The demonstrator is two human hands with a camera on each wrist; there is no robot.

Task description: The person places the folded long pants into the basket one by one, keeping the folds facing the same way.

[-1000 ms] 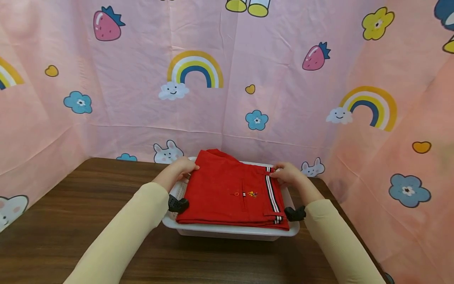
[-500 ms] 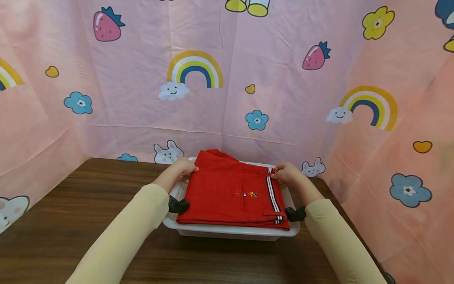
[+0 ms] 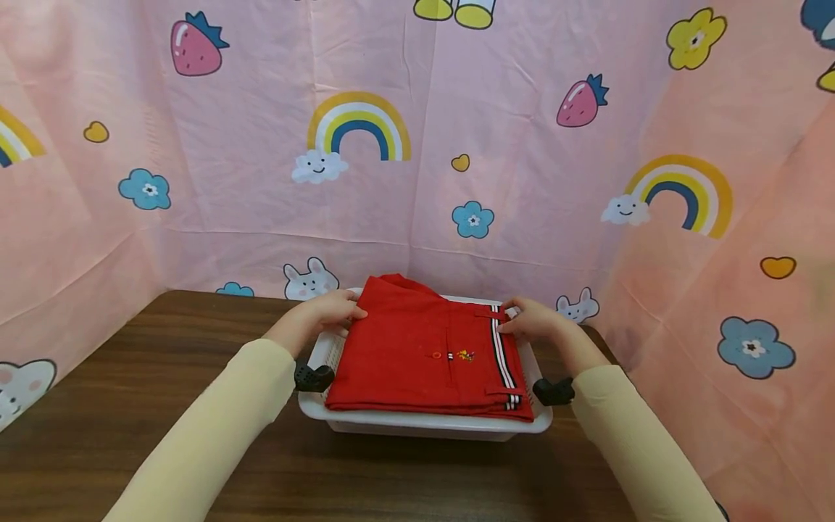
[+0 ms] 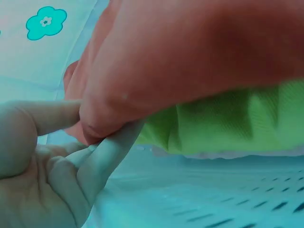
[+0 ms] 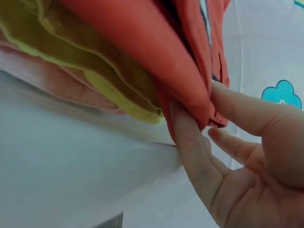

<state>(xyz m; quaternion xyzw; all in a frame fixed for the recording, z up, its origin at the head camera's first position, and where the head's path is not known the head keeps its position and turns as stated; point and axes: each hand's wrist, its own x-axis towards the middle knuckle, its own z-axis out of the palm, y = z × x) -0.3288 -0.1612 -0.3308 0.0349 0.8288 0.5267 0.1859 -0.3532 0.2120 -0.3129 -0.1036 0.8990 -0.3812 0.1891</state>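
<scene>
Folded red trousers [image 3: 404,348] lie on top in a white plastic basket [image 3: 430,422], their striped waistband on the right. At their far left edge my left hand [image 3: 333,308] pinches the cloth; in the left wrist view the thumb is on the side of the fold and the fingers go under it. My right hand [image 3: 531,319] pinches the far right corner by the waistband, thumb above and fingers beneath. Below the trousers, a green cloth [image 4: 213,123] shows in the left wrist view. The right wrist view has yellowish cloth [image 5: 95,61] and a pinkish cloth [image 5: 52,80] underneath.
The basket stands on a dark brown wooden table [image 3: 163,406]. A pink patterned curtain [image 3: 417,203] hangs close behind the table and on both sides. Black wrist devices [image 3: 314,378] sit low by the basket's sides.
Both wrists have swung slightly outward, away from the basket's sides. The fingers remain at the trousers' far corners. Trousers and basket have barely shifted.
</scene>
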